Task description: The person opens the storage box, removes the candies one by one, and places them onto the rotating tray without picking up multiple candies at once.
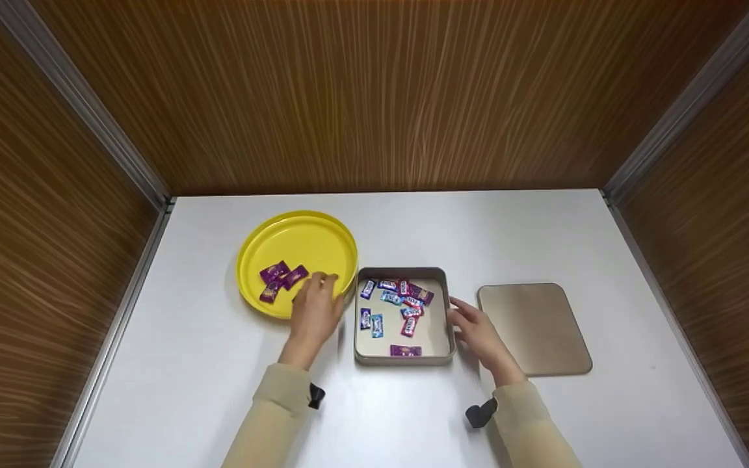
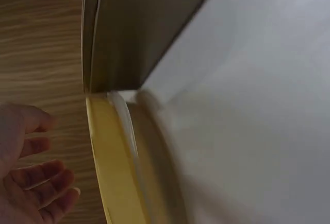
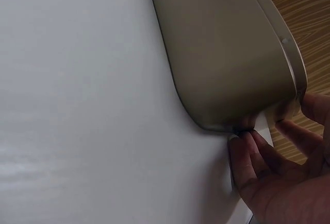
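Note:
My left hand (image 1: 317, 309) is over the near right side of a yellow round tray (image 1: 309, 244), its fingers loosely bent. In the left wrist view no candy shows in the left hand (image 2: 31, 167), which is just above the tray's rim (image 2: 111, 157). Several purple-wrapped candies (image 1: 275, 272) lie on the tray to the left of the fingertips. My right hand (image 1: 482, 335) touches the right side of an open square metal tin (image 1: 406, 359). In the right wrist view, fingertips (image 3: 242, 149) rest against the tin's outer wall (image 3: 227, 54).
Inside the tin are several small wrapped candies (image 1: 378, 325) in blue, red and purple. A flat metal lid (image 1: 534, 328) lies on the white table (image 1: 407, 416) to the right. Wood-grain panels (image 1: 374, 97) enclose the back and sides.

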Demonstrator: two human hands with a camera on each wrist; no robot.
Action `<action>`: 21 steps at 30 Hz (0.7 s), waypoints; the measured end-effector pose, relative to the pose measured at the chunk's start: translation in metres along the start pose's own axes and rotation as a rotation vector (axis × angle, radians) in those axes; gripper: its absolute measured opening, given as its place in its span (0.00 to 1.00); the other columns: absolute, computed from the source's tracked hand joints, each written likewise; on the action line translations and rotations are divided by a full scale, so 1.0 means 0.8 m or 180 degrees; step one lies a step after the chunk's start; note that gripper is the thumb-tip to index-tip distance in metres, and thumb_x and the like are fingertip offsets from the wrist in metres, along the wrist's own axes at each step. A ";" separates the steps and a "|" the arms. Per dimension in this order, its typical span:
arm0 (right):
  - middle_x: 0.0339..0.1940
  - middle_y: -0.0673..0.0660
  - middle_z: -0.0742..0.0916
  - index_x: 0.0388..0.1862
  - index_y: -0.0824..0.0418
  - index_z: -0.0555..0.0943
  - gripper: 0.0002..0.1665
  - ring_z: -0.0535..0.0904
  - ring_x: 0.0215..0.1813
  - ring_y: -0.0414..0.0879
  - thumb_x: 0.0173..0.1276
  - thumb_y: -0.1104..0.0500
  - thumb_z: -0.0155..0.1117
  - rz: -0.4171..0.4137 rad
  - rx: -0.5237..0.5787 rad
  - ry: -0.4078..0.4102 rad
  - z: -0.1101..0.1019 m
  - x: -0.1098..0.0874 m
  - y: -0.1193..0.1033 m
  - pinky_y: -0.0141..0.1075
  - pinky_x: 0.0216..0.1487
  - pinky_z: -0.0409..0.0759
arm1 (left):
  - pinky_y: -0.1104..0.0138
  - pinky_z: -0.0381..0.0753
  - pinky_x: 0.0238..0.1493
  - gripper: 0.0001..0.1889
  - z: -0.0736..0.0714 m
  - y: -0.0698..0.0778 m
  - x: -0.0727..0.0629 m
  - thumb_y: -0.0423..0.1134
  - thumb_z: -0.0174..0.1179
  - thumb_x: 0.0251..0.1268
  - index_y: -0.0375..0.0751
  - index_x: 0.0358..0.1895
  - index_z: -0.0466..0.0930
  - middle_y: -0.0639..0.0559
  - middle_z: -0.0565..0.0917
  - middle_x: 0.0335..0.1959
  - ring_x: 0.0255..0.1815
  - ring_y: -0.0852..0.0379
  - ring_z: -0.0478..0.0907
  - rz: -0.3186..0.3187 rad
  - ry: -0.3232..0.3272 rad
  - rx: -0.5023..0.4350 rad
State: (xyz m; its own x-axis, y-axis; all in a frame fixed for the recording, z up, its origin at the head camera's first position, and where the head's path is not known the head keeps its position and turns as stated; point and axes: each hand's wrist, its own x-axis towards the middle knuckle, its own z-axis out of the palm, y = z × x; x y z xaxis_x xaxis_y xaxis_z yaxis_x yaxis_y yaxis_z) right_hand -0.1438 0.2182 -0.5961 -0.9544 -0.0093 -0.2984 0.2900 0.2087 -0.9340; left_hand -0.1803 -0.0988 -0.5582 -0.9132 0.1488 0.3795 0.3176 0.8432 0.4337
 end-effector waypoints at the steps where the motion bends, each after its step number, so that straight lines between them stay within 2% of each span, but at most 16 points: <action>1: 0.64 0.70 0.77 0.74 0.66 0.63 0.30 0.74 0.63 0.63 0.77 0.57 0.52 -0.0003 -0.0007 0.0003 0.000 0.000 0.000 0.51 0.60 0.76 | 0.51 0.80 0.48 0.19 0.002 0.008 -0.002 0.34 0.69 0.57 0.32 0.52 0.80 0.36 0.80 0.47 0.46 0.40 0.79 0.0024 -0.0081 0.0010; 7: 0.64 0.70 0.77 0.74 0.66 0.63 0.30 0.74 0.63 0.63 0.77 0.57 0.53 -0.0031 0.0008 0.0018 0.000 0.000 0.000 0.51 0.60 0.75 | 0.56 0.82 0.47 0.22 0.013 0.049 -0.014 0.37 0.68 0.61 0.32 0.56 0.78 0.38 0.80 0.49 0.45 0.44 0.81 0.0074 -0.0615 -0.0057; 9: 0.64 0.70 0.76 0.74 0.66 0.63 0.30 0.74 0.63 0.63 0.77 0.57 0.52 -0.0036 -0.0002 0.0005 0.000 0.000 0.000 0.51 0.60 0.75 | 0.56 0.83 0.46 0.21 0.018 0.057 -0.018 0.37 0.68 0.60 0.32 0.55 0.79 0.38 0.80 0.46 0.43 0.44 0.81 0.0187 -0.0650 -0.0048; 15: 0.66 0.70 0.75 0.74 0.67 0.62 0.31 0.73 0.64 0.63 0.78 0.55 0.52 -0.0058 0.0006 -0.0036 -0.001 0.000 0.000 0.52 0.61 0.74 | 0.56 0.78 0.45 0.17 0.039 0.070 -0.023 0.40 0.70 0.56 0.37 0.48 0.83 0.44 0.83 0.39 0.39 0.47 0.81 0.0559 -0.0747 0.0453; 21: 0.66 0.71 0.74 0.74 0.67 0.62 0.32 0.72 0.65 0.64 0.78 0.54 0.53 -0.0043 0.0033 -0.0039 0.000 -0.003 -0.002 0.53 0.62 0.73 | 0.51 0.72 0.59 0.09 0.052 0.076 -0.022 0.31 0.64 0.57 0.41 0.42 0.86 0.46 0.84 0.36 0.40 0.47 0.81 0.0889 -0.0950 0.0876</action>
State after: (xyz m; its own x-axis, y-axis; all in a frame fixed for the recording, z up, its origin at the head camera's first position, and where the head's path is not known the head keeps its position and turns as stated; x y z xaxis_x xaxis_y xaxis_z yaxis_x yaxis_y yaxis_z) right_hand -0.1423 0.2181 -0.5942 -0.9573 -0.0242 -0.2880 0.2778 0.1982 -0.9400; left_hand -0.1551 -0.0285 -0.5722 -0.8489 0.4961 0.1822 0.5181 0.8493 0.1014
